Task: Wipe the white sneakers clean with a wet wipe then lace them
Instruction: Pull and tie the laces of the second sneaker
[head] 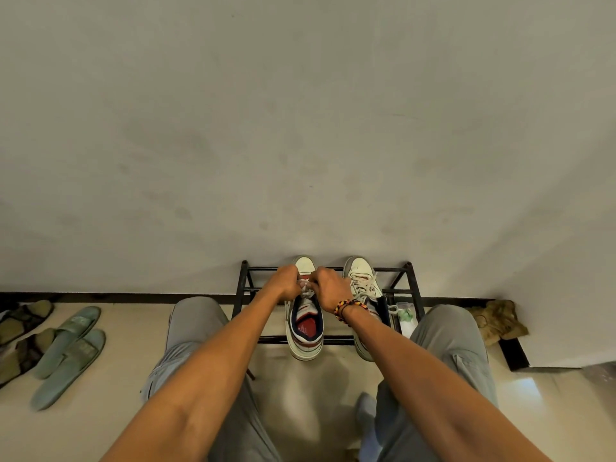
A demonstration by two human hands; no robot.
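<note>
Two sneakers: side by side on a low black rack [411, 288] against the wall [300, 128], toes to the wall.
Left sneaker [305, 331]: white, red and navy lining open to view, heel overhanging the rack's front bar.
Right sneaker [361, 278]: white, laced, laces lying loose over the tongue; rear part hidden behind the right forearm.
Left hand [283, 283]: over the left sneaker's lacing area, fingers curled, pinching the lace [305, 288].
Right hand [328, 285]: just beside the left hand, fingers curled on the same lace; knuckles of the two hands nearly touching.
Lace: white, only a short stretch shows between the hands; which eyelet it sits in cannot be told.
Wrist: beaded bracelet [348, 306], red, yellow and black, on the right wrist.
Legs: grey trousers [450, 345], knees either side of the rack.
Rack, right end: a clear packet [405, 315] with something green in it, just beside the right sneaker; contents unclear.
Floor, left: pair of green slippers [70, 348]; darker patterned slippers [23, 331] further left.
Floor, right: crumpled brown cloth [500, 320] at the wall's foot.
</note>
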